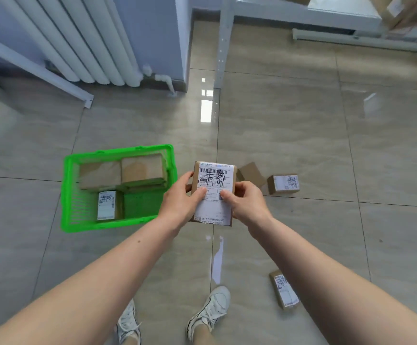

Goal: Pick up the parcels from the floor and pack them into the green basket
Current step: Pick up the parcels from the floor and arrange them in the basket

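Note:
A brown cardboard parcel (215, 180) with a white shipping label is held in the air at the centre, label up. My left hand (180, 202) grips its left side and my right hand (246, 202) grips its right side, thumbs on the label. The green basket (65, 195) stands on the floor just to the left of the held parcel. Inside it lie two plain brown parcels (142, 169) at the back and a small labelled parcel (108, 205) at the front. Three more parcels rest on the floor: a plain one (252, 174), a labelled one (283, 184), and one near my right foot (283, 288).
A white radiator (78, 38) and a wall fill the far left. A grey shelf frame leg (223, 43) stands behind, with boxes on the shelf at the top right. My two white shoes (210, 310) are on the glossy tiled floor at the bottom.

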The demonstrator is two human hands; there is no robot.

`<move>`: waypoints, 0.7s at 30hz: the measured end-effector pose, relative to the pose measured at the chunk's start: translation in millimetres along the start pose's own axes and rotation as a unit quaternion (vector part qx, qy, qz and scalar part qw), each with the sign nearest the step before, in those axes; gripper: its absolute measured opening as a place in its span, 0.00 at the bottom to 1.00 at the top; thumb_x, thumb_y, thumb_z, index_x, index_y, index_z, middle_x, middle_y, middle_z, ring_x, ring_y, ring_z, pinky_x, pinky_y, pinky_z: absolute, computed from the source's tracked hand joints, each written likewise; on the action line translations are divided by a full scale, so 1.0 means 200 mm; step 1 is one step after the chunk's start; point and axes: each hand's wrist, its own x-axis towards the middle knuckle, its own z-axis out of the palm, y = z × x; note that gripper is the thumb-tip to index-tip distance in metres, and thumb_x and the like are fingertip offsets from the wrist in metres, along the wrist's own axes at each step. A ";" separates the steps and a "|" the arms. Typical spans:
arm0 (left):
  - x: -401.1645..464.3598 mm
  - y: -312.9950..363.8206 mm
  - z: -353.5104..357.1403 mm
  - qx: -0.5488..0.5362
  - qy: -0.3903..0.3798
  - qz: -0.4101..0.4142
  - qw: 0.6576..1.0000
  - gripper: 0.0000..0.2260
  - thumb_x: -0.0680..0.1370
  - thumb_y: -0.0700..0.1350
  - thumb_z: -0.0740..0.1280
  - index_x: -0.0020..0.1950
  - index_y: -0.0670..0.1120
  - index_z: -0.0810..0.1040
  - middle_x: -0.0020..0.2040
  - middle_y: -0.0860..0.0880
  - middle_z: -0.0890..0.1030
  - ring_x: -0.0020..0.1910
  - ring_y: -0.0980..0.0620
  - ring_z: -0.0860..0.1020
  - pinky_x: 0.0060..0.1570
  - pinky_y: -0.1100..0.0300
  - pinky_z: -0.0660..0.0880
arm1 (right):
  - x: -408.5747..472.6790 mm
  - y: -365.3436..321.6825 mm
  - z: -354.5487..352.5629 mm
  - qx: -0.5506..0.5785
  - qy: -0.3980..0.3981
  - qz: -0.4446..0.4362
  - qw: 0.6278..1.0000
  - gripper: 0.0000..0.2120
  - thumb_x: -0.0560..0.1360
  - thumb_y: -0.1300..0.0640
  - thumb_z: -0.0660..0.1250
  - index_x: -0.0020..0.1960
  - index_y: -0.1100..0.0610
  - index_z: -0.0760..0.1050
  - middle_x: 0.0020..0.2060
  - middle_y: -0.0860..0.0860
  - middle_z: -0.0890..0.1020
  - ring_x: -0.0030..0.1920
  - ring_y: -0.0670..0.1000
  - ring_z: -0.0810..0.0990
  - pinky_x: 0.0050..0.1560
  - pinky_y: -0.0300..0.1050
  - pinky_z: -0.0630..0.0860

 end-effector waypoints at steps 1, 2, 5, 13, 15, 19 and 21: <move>-0.01 -0.06 -0.08 0.002 0.004 -0.003 1.000 0.24 0.76 0.48 0.70 0.71 0.54 0.71 0.63 0.51 0.80 0.61 0.51 0.78 0.63 0.54 0.74 | -0.01 -0.01 0.10 -0.008 -0.009 0.002 1.000 0.14 0.71 0.52 0.72 0.54 0.54 0.75 0.52 0.52 0.84 0.54 0.54 0.83 0.57 0.60 0.79; -0.01 -0.12 -0.16 0.006 0.006 -0.005 1.000 0.25 0.74 0.51 0.69 0.71 0.54 0.71 0.63 0.52 0.80 0.62 0.51 0.78 0.64 0.53 0.73 | -0.02 -0.01 0.19 -0.014 -0.016 0.005 1.000 0.14 0.71 0.52 0.72 0.54 0.54 0.75 0.52 0.52 0.84 0.53 0.54 0.83 0.57 0.60 0.79; 0.00 -0.31 -0.40 0.022 0.012 -0.012 1.000 0.30 0.69 0.57 0.66 0.71 0.56 0.70 0.63 0.53 0.81 0.64 0.50 0.78 0.64 0.48 0.74 | -0.05 -0.04 0.49 -0.016 -0.028 0.007 0.999 0.11 0.71 0.54 0.72 0.51 0.54 0.76 0.51 0.53 0.84 0.53 0.55 0.83 0.56 0.61 0.79; 0.16 -0.82 -0.91 0.025 0.008 -0.019 0.999 0.27 0.75 0.45 0.68 0.74 0.53 0.66 0.64 0.50 0.80 0.62 0.47 0.78 0.62 0.47 0.74 | -0.04 0.01 1.24 -0.009 -0.046 0.008 0.999 0.20 0.69 0.52 0.72 0.57 0.58 0.75 0.54 0.54 0.83 0.56 0.57 0.82 0.58 0.62 0.78; 0.23 -0.93 -0.97 0.024 0.017 -0.032 0.999 0.29 0.75 0.46 0.69 0.75 0.52 0.64 0.65 0.49 0.79 0.64 0.47 0.76 0.63 0.46 0.74 | 0.03 0.06 1.39 -0.015 -0.043 0.008 0.999 0.21 0.66 0.49 0.71 0.56 0.56 0.75 0.54 0.53 0.83 0.56 0.56 0.82 0.57 0.62 0.78; 0.44 -1.16 -1.02 0.008 0.026 -0.044 0.999 0.32 0.72 0.48 0.69 0.75 0.51 0.63 0.64 0.48 0.79 0.62 0.46 0.78 0.63 0.46 0.74 | 0.23 0.17 1.62 -0.032 -0.047 0.002 0.998 0.17 0.69 0.51 0.72 0.56 0.54 0.75 0.55 0.53 0.82 0.57 0.56 0.82 0.57 0.62 0.78; 0.57 -1.27 -1.02 0.003 0.033 -0.044 0.998 0.33 0.71 0.48 0.69 0.75 0.52 0.62 0.63 0.48 0.80 0.61 0.46 0.78 0.62 0.47 0.75 | 0.36 0.24 1.72 -0.039 -0.057 -0.003 0.998 0.20 0.66 0.47 0.71 0.55 0.53 0.75 0.54 0.51 0.83 0.56 0.55 0.82 0.57 0.62 0.78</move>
